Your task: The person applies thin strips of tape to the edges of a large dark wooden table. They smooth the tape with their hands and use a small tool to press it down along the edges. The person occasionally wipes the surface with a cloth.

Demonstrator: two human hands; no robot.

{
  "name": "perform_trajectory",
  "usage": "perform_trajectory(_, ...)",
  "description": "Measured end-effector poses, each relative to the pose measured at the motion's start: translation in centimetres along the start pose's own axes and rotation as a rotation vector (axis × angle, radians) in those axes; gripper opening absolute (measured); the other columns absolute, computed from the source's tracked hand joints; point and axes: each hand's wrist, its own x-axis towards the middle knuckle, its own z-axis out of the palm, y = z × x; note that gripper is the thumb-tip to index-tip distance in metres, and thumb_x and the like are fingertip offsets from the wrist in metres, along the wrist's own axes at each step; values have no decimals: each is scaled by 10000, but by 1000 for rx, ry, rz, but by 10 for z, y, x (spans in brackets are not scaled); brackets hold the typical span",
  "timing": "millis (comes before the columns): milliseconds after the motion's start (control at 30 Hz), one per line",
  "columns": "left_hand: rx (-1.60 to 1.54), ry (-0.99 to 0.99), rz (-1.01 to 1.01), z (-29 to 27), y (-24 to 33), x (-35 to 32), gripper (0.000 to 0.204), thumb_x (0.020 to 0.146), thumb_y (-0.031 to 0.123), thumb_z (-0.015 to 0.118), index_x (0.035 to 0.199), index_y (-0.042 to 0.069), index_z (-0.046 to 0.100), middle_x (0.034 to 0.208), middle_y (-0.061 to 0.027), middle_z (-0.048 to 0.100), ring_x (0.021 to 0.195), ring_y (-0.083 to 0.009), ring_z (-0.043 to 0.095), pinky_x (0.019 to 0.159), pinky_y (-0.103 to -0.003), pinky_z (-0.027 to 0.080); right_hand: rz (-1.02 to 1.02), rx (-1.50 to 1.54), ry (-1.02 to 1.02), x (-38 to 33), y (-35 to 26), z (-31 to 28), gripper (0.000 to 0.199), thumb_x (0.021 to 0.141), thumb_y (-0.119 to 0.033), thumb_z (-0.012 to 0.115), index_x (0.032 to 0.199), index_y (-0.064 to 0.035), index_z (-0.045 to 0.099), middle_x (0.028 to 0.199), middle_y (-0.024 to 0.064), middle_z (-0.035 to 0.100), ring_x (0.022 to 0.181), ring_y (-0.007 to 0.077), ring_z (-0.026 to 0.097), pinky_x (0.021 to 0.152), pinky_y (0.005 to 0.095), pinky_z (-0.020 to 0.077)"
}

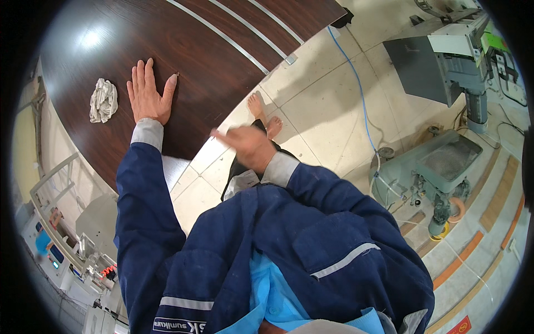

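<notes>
My left hand (148,94) lies flat, fingers spread, on a large dark brown wood-grain panel (211,50) with thin pale inlaid stripes. A crumpled grey-white rag (104,101) rests on the panel just left of that hand, not touching it. My right hand (250,146) hovers off the panel's lower right edge, above the floor, fingers together and extended, blurred, holding nothing. Both arms wear dark blue sleeves with grey cuffs. My bare feet (265,114) show beyond the right hand.
The floor (328,106) is pale tile with a blue cable (356,83) running across it. A grey-green machine (445,161) stands at the right, with another grey machine (445,61) behind it. Equipment with small screens (50,250) crowds the lower left.
</notes>
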Motion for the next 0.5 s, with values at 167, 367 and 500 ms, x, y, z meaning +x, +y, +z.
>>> perform_trajectory(167, 1, -8, -10, 0, 0, 2, 868, 1011, 704, 451, 1631, 105, 349, 1707, -187, 300, 1606, -355, 212, 1300, -517, 138, 166, -371, 485, 14, 51, -66, 506, 900, 19, 563, 1351, -189, 656, 960, 129, 693, 870, 342, 682, 746, 463, 553)
perform_trajectory(367, 17, -8, -17, 1, 1, 1, 869, 1011, 701, 453, 1632, 103, 347, 1707, -198, 293, 1606, -356, 209, 1300, -514, 134, 360, -697, 392, 33, 80, -115, 473, 945, -48, 599, 1406, -151, 586, 955, 154, 690, 837, 367, 675, 714, 481, 555)
perform_trajectory(500, -9, -12, -15, -2, 2, 1, 854, 1017, 684, 456, 1631, 100, 348, 1708, -194, 295, 1605, -357, 214, 1298, -516, 138, 16, -91, -18, 11, -27, 9, 582, 924, -10, 561, 1492, -118, 496, 915, 143, 645, 838, 326, 674, 744, 482, 559)
